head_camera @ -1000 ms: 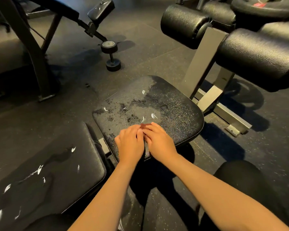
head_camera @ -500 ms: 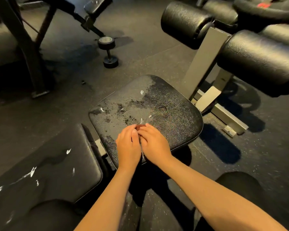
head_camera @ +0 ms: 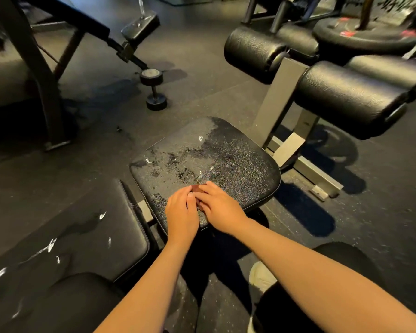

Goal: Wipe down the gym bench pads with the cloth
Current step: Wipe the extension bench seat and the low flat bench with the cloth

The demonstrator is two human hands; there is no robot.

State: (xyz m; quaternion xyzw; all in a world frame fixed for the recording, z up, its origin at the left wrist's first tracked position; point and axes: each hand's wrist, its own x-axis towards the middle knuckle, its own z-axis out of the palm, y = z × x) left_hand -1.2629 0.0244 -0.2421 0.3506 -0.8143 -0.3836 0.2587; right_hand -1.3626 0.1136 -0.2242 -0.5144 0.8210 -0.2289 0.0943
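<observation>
Back pad (head_camera: 82, 236): seen at far left, just beside the seat pad. White streaks and a dark damp patch are noted on it, and it is judged not yet wiped.
Left hand (head_camera: 181, 212): laid flat on the near part of the seat pad, fingers extended and pressed down on the cloth. Nothing is clenched.
Cloth (head_camera: 195, 188): only a reddish sliver is seen, between the fingertips of the two hands; the rest is hidden beneath them. It lies on the seat pad, near the edge closest to the person.
Seat pad (head_camera: 226, 162): a grey film, dark blotches and white flecks are seen over the middle and far part.
Right hand (head_camera: 220, 207): laid flat just beside the left hand and touching it at the fingertips, with fingers likewise pressed on the cloth.
Roller pads (head_camera: 346, 97): at right, well apart from the hands and untouched.
Change over the last second: hardly any is recorded on the pad itself. Both hands are kept at the same near spot, and the blotches and flecks are unaltered. Only the view is shifted slightly upward.
Meaning for task: the wiping stroke is judged to be at its start or at a pause. Most of the seat pad, the back pad and the rollers are left to be done. A push away across the blotches is called for next.
</observation>
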